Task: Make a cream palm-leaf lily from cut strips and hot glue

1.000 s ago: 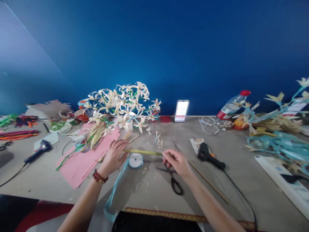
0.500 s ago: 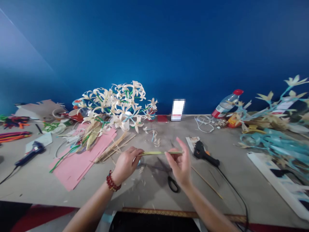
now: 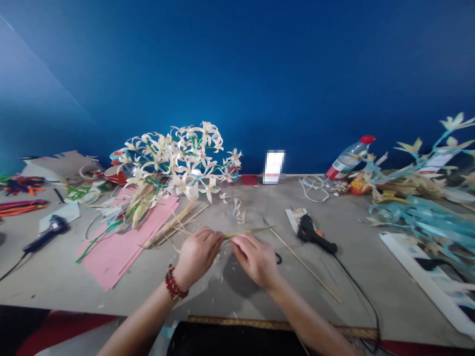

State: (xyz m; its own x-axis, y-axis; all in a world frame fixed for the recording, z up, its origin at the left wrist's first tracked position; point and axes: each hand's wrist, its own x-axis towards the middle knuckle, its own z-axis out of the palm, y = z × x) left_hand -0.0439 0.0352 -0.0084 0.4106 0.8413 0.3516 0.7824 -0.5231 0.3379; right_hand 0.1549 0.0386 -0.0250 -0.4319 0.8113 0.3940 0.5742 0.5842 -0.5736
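Note:
A thin, pale green leaf strip [image 3: 256,230] runs between my two hands, its pointed end sticking out to the right. My left hand [image 3: 200,251], with a red bead bracelet [image 3: 174,283] at the wrist, pinches its left end. Close beside it, my right hand [image 3: 253,257] grips the strip with the fingers pressed together. Beneath the right hand lie black-handled scissors [image 3: 278,258], mostly hidden. A thin brown stick [image 3: 308,267] rests to the right of that hand. Dry straw-coloured strips [image 3: 178,225] lie left of my left hand.
White handmade flowers [image 3: 193,163] stand at the back, beyond pink paper sheets [image 3: 115,257]. A black glue gun [image 3: 315,236] trails its cord on the right, and a blue one [image 3: 48,235] lies left. A power strip [image 3: 419,277], blue ribbon [image 3: 419,217] and a plastic bottle [image 3: 349,158] are also there.
My right hand has moved left, up to my left hand, and its spread fingers have closed on the strip. More of the strip's tip now shows on the right. The scissors are more covered.

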